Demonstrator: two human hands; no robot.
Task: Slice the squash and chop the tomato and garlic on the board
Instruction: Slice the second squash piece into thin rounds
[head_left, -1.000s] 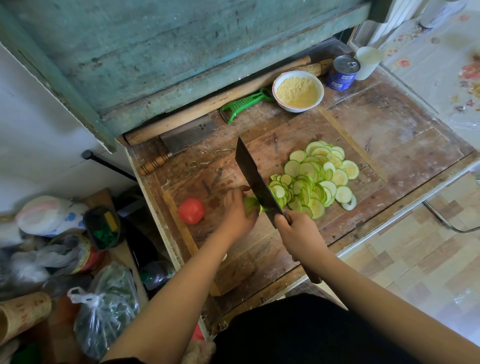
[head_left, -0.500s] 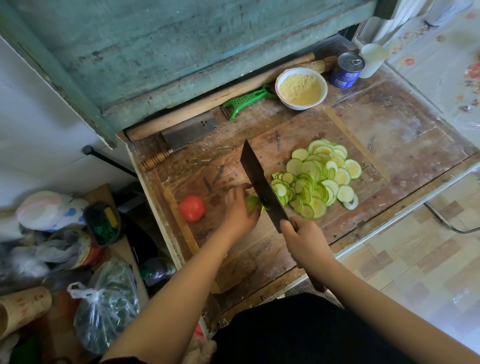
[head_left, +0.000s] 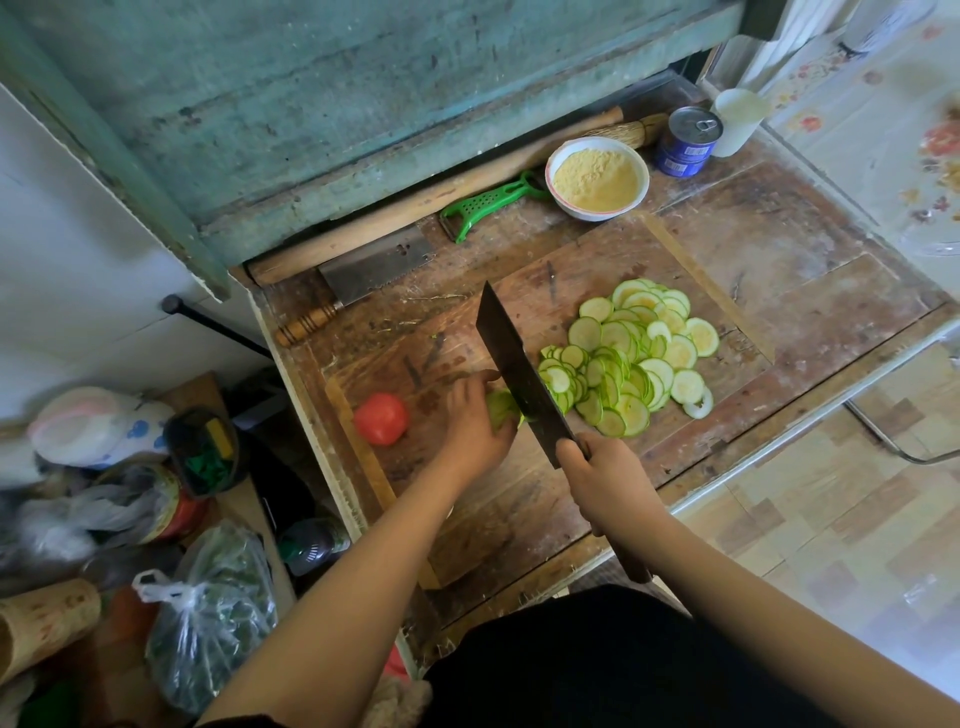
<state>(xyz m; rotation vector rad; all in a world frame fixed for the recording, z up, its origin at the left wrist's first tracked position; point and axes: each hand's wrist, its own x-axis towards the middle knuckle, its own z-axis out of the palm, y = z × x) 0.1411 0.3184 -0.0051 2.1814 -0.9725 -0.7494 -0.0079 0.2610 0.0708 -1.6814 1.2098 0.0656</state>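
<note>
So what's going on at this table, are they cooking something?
A person is slicing a green squash on a wooden cutting board. The left hand holds down the last stub of squash, while the right hand grips a dark cleaver set against it. A big pile of thin squash slices lies to the right of the blade. A whole red tomato waits uncut at the board's left end. No garlic is visible.

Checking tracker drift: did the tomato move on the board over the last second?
No. The tomato sits at the same spot by the cutting board's left edge, left of the left hand. Its small shift in frame matches the camera's own motion.
</note>
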